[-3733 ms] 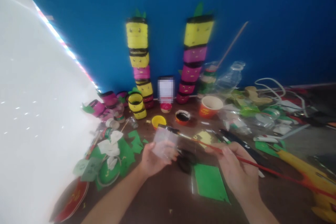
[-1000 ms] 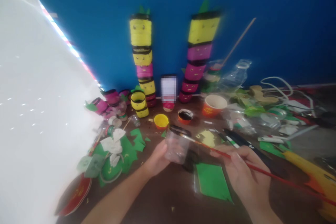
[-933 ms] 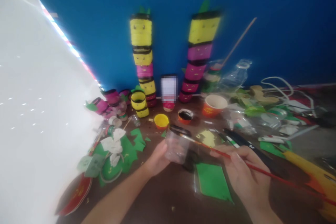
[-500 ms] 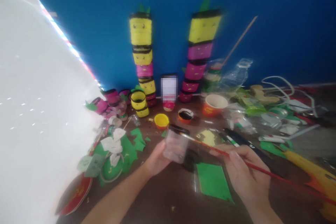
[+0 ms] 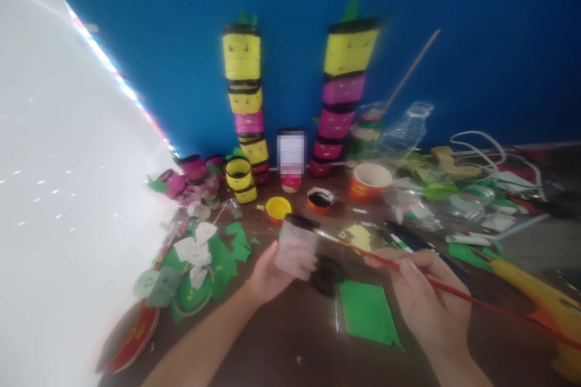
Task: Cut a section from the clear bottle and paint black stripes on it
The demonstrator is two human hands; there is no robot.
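Observation:
My left hand (image 5: 275, 275) is wrapped round a clear plastic cup (image 5: 295, 248), its fingers showing through the wall. A black band runs along the cup's upper edge, and the cup leans to one side. In my right hand (image 5: 422, 290) is a long red paintbrush (image 5: 454, 291), pinched toward its front part. The brush tip reaches the black edge of the cup; blur hides the exact contact. Beyond the cup stand a small container of black paint (image 5: 320, 199) and a small container of yellow paint (image 5: 278, 209). A green square sheet (image 5: 370, 312) lies between my forearms.
Stacks of yellow (image 5: 242, 54) and magenta (image 5: 338, 123) painted cups stand against the blue wall. A paper cup (image 5: 371, 181) is behind the brush. Green scraps (image 5: 222, 263) and a red bowl (image 5: 131, 338) lie left; plastic bottles (image 5: 406, 133) and a yellow-handled tool (image 5: 531, 287) lie right.
The cup in my left hand has moved slightly left and tilted more, showing more of my fingers behind it. My right hand keeps the paintbrush at its edge, nearly unmoved.

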